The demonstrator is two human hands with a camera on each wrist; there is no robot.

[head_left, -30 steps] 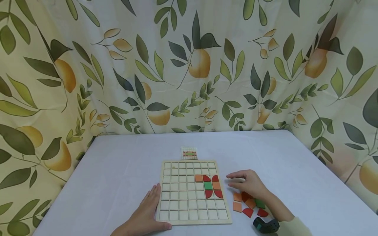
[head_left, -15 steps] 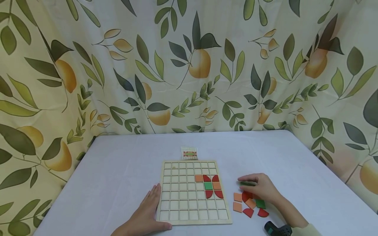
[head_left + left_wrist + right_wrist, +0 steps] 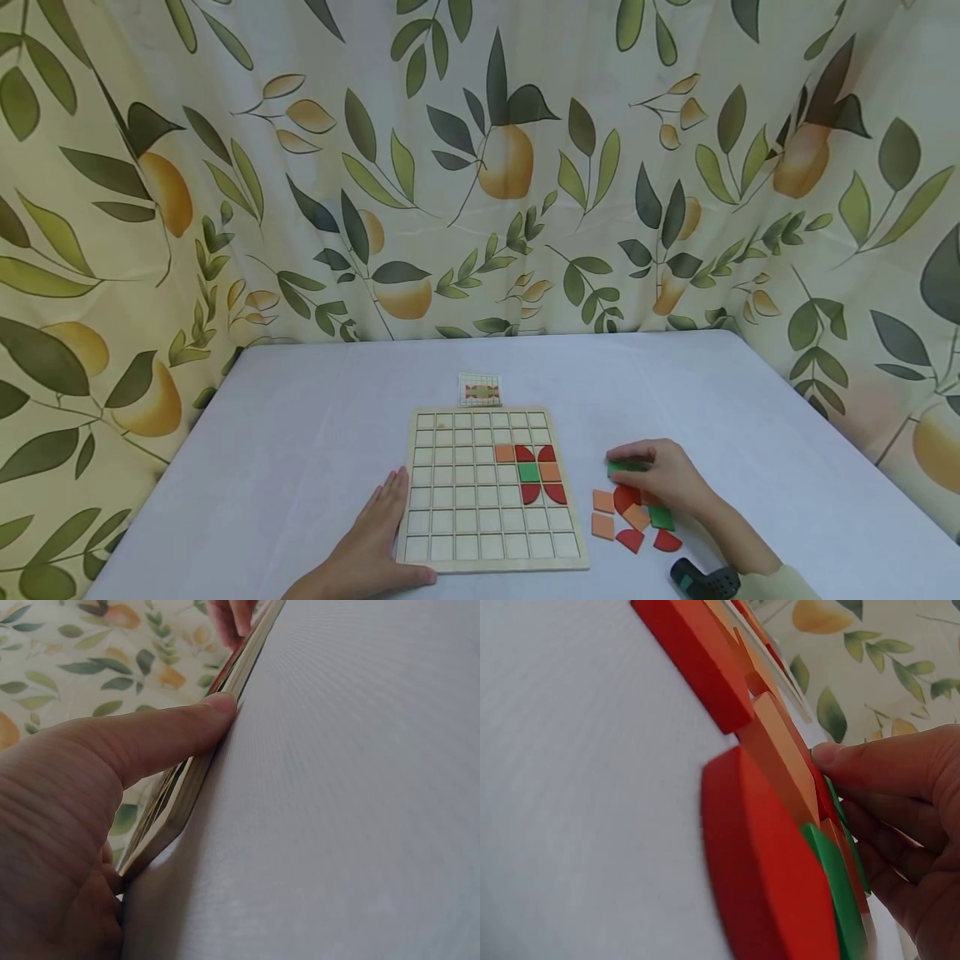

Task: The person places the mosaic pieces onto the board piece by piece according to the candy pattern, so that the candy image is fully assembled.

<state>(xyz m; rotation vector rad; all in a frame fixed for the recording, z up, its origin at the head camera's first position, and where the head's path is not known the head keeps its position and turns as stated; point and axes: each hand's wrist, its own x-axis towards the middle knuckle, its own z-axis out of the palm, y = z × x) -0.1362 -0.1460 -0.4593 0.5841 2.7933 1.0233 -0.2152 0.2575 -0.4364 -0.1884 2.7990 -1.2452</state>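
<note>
My left hand (image 3: 363, 533) rests at the near left corner of a wooden grid board (image 3: 498, 568), fingers straight along its left side. In the left wrist view its thumb (image 3: 176, 731) presses the board's near edge. On the board's right side lie red quarter-round tiles (image 3: 529, 493), orange squares (image 3: 504, 453) and a green square (image 3: 528, 472). Right of the board my right hand (image 3: 663, 473) pinches a green tile (image 3: 627, 468) between thumb and fingers. In the right wrist view this tile is mostly hidden behind other pieces.
Loose pieces lie beside the board near my right hand: orange squares (image 3: 602, 526), red quarter-rounds (image 3: 667, 542) and another green tile (image 3: 662, 517). A small pattern card (image 3: 480, 390) sits beyond the board. A leaf-patterned curtain (image 3: 465, 167) hangs behind the white-covered table (image 3: 300, 433).
My right hand has shifted right and slightly nearer, away from the board. A green tile now shows between its fingers, where none was visible a second ago. The left hand stays put.
</note>
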